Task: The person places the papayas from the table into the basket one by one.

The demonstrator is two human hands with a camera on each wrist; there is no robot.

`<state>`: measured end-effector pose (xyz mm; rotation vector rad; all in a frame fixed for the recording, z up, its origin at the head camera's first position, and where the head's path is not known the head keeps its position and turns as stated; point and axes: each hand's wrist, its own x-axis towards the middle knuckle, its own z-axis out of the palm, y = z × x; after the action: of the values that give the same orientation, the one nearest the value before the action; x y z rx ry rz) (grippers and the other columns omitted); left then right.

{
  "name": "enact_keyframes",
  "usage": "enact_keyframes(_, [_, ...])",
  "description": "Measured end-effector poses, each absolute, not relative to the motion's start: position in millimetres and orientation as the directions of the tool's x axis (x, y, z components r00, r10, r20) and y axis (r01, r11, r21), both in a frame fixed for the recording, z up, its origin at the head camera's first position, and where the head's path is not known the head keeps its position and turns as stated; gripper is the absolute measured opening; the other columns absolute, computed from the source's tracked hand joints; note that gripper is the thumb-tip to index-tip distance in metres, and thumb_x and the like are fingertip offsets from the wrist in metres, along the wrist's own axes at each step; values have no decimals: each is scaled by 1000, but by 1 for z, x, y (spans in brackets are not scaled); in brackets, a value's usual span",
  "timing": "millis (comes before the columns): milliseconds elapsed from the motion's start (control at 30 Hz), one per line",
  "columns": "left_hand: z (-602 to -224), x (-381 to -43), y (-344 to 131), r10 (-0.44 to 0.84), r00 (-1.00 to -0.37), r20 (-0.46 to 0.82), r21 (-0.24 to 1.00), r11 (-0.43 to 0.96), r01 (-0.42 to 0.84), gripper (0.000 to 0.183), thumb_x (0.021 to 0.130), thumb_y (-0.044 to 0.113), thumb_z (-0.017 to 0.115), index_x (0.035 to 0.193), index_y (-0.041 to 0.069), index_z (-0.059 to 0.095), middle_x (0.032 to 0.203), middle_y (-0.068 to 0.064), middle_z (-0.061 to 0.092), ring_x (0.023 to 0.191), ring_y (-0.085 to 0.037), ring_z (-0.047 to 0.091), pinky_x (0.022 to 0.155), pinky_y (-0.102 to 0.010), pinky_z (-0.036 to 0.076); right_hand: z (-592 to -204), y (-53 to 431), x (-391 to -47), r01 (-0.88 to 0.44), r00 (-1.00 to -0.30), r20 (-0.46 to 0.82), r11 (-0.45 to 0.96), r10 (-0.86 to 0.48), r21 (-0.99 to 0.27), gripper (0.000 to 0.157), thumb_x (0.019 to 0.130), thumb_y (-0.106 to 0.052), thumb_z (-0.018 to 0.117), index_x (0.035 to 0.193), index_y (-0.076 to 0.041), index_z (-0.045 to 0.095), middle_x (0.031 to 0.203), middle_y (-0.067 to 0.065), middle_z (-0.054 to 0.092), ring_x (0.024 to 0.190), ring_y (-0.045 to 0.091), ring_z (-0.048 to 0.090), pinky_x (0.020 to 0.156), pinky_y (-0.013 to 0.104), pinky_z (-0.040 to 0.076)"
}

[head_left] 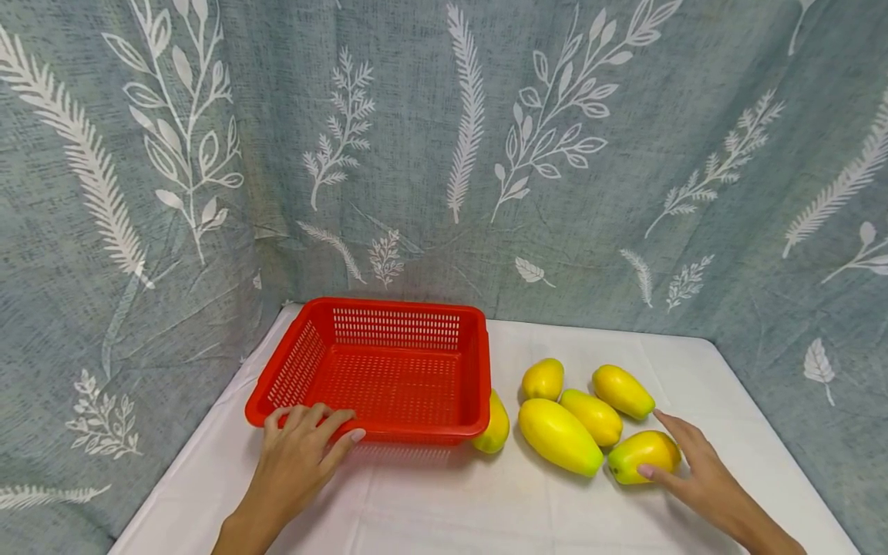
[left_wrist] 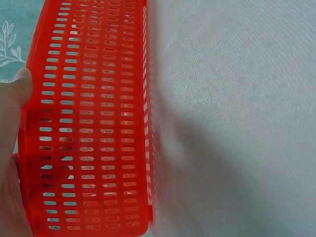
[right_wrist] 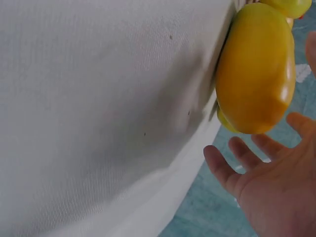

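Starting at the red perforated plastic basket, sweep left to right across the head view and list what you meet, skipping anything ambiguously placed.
Red rectangular plastic basket → oval yellow-green fruit partly hidden by the basket's right corner → largest elongated yellow fruit → oval yellow fruit with green left end → person's bare right hand.

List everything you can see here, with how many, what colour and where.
Rectangular slotted plastic basket: one, red, left part of the table
Smooth oval fruits: six, yellow with green, five right of the basket, one at its right front corner, partly hidden
Cloth-covered table: one, white, beneath
Leaf-patterned fabric backdrop: panel count unclear, grey-blue and white, behind and both sides
Left grip: one, bare, on the basket's near rim
Right grip: one, bare, beside the front-right fruit
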<state>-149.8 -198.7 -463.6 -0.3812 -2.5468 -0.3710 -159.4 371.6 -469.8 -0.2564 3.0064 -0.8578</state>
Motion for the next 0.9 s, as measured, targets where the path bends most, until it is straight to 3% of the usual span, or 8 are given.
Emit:
enact_keyframes(600, [-464,-151,-200,183,-834,520,209,920,331,30,94,40,78,117,21,78,106,-5,70,104,-32,61,100,-62,34,-479,359,-161,-156,-980,-22,837,-196,-525,98,90,-51,82,163,-8,32,159,36,29,139,62,37,97,86,35])
enact_keyframes(900, [-465,-151,-200,189,-820,541,206,915,347,29,93,39,78,116,21,78,104,-3,69,103,-31,61,98,-62,34,-483,361,-160,-218,-974,54,834,-221,-507,84,85,-41,89,150,-6,51,146,30,46,130,53,50,99,79,40])
